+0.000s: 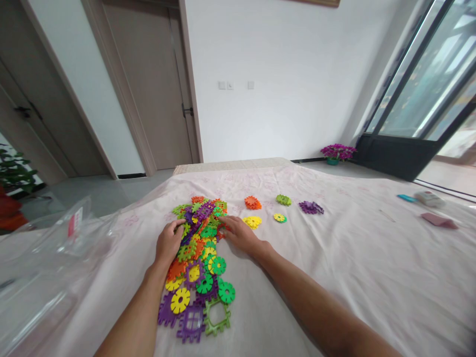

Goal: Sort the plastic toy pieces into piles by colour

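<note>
A heap of plastic building pieces (197, 250) in purple, green, yellow and orange lies in front of me, some square with notched edges, others round slotted discs. My left hand (170, 242) rests against the upper left side of the heap, fingers apart and slightly bent. Opposite it, my right hand (241, 235) reaches over the right edge with its fingers stretched out, touching the pieces; a red-orange piece (223, 231) shows beneath them. Nearest my body lie a purple window-like square (192, 323), a green square frame (217, 316) and a yellow disc (180, 301).
Small sorted groups sit beyond my right hand: orange squares (253, 202), yellow discs (253, 222), green squares (283, 200), purple squares (311, 207) and a yellow disc on green (279, 217). Clear plastic bags (70, 248) spread at left. A pink item (439, 221) lies far right on the cloth (353, 267).
</note>
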Demonstrator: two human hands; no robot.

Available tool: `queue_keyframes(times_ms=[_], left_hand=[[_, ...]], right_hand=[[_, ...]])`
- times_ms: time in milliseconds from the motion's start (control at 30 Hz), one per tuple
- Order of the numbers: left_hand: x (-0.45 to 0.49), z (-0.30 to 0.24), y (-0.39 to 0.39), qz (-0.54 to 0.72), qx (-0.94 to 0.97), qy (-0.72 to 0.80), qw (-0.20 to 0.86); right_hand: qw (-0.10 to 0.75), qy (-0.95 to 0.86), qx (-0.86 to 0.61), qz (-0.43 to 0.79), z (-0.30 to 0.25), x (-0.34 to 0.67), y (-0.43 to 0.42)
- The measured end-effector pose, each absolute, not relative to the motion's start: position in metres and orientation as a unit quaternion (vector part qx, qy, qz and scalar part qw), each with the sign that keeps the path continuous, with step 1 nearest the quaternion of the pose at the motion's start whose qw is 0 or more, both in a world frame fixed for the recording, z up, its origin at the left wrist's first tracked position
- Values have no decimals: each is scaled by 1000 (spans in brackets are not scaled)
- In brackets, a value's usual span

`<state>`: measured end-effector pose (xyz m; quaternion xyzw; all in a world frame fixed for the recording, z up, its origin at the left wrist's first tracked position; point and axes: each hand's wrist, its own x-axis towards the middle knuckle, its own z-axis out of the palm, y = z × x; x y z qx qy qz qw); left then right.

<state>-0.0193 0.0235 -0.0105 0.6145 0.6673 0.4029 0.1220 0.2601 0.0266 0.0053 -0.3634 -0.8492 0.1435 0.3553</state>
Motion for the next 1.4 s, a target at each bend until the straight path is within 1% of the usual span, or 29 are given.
queue_keyframes(times_ms=[233, 433, 567, 667, 800, 900, 1033, 1167, 1400], left_hand=[[-20, -11, 23, 399, 610, 672, 133], [-19, -9, 22, 394, 609, 676, 132], [-18, -6, 20, 391, 607, 680, 125], [-18, -7, 20, 388, 607, 682, 125], [-19, -10, 23, 388, 608, 681, 127], [-20, -12, 24, 391, 610, 678, 126], [-20, -11, 23, 391, 610, 678, 126], [-19, -10, 22, 391, 605, 681, 130], [-19, -10, 22, 388, 606, 682, 130]], right_hand=[[537, -650, -510, 172, 14, 294, 50], [657, -489, -556, 141, 24, 360, 77], [706, -364, -573, 201, 14, 402, 84], [723, -300, -584, 212, 3, 425, 84], [726, -264, -605, 193, -4, 446, 86], [711, -275, -621, 182, -6, 452, 91], [659, -338, -651, 168, -12, 455, 96], [601, -398, -683, 119, -15, 457, 96], [529, -461, -707, 84, -20, 458, 100]])
